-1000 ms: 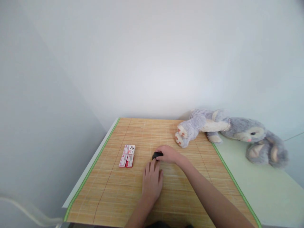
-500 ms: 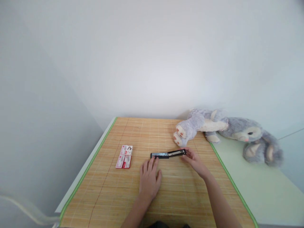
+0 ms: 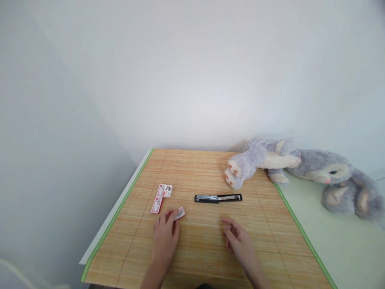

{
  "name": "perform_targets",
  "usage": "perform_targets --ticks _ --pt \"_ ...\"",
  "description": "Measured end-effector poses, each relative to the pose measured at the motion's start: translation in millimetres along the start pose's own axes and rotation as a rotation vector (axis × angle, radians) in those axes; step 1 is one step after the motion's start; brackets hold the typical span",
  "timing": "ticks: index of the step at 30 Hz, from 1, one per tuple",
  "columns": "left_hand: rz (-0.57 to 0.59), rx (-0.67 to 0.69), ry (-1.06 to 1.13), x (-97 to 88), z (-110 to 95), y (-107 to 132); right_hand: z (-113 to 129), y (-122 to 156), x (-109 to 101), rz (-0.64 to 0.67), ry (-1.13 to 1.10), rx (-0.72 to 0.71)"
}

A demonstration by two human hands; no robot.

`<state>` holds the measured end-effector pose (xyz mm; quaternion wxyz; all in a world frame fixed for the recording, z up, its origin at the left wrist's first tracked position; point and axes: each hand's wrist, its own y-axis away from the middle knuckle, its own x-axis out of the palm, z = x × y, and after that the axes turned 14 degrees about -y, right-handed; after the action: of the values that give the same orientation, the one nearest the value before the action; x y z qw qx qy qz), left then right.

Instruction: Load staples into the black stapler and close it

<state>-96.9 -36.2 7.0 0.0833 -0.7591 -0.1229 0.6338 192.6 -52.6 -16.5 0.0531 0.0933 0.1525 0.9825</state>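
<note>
A black stapler lies folded out flat on the bamboo mat. To its left lie small red-and-white staple boxes. My left hand rests on the mat with its fingertips holding one staple box, pulled away from the others. My right hand hovers low over the mat below the stapler, fingers loosely curled and holding nothing.
A grey plush rabbit lies at the back right, its feet reaching onto the mat. The mat has a green border and covers a pale green table. White walls stand behind and to the left.
The stapler was unfolded flat and released by my right hand, which drew back toward me. My left hand moved left and took one staple box from the group.
</note>
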Motion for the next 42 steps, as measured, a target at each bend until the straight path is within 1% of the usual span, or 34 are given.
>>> perform_targets --ticks 2,5,8,10,12,16,19,21,22,24,26,28,30,35,42 --pt "0.096 0.148 0.158 5.5 -14.0 5.7 0.4 -1.1 12.3 0.08 0.119 -0.008" --pt "0.196 0.253 0.33 11.7 -41.1 4.5 2.0 -12.5 19.2 0.151 0.267 -0.049" --pt "0.249 0.34 0.426 14.6 -64.3 -4.9 3.3 -28.7 13.9 0.152 0.322 -0.077" --pt "0.264 0.399 0.448 15.9 -72.2 -12.0 5.3 -38.3 5.0 0.139 0.357 -0.075" --pt "0.269 0.417 0.455 17.8 -73.3 -17.9 9.1 -44.9 -7.0 0.126 0.396 -0.067" --pt "0.264 0.352 0.465 23.9 -65.4 -23.8 21.1 -47.3 -30.8 0.071 0.503 -0.071" --pt "0.257 0.34 0.47 26.7 -61.9 -23.3 34.3 -42.6 -35.9 0.002 0.596 -0.102" --pt "0.253 0.338 0.477 26.6 -62.2 -22.3 45.9 -39.5 -29.0 -0.007 0.711 -0.149" --pt "0.253 0.335 0.481 26.1 -62.7 -21.9 52.2 -38.7 -22.6 0.023 0.79 -0.18" --pt "0.254 0.334 0.487 25.0 -63.5 -21.8 64.2 -39.4 -6.3 0.139 0.952 -0.241" --pt "0.251 0.336 0.49 24.3 -63.7 -22.2 73.4 -43.5 11.1 0.247 1.055 -0.278" --pt "0.246 0.336 0.492 24.2 -63.5 -22.4 78.7 -49.8 25.5 0.302 1.116 -0.293" --pt "0.242 0.331 0.496 24.3 -63.2 -22.2 81.1 -55.9 35.3 0.348 1.187 -0.305" --pt "0.23 0.312 0.503 23.3 -63.3 -21.1 84.3 -61.4 45.0 0.425 1.292 -0.334" --pt "0.241 0.305 0.508 23.5 -62.4 -22.1 85.7 -61.1 44.6 0.458 1.3 -0.34"
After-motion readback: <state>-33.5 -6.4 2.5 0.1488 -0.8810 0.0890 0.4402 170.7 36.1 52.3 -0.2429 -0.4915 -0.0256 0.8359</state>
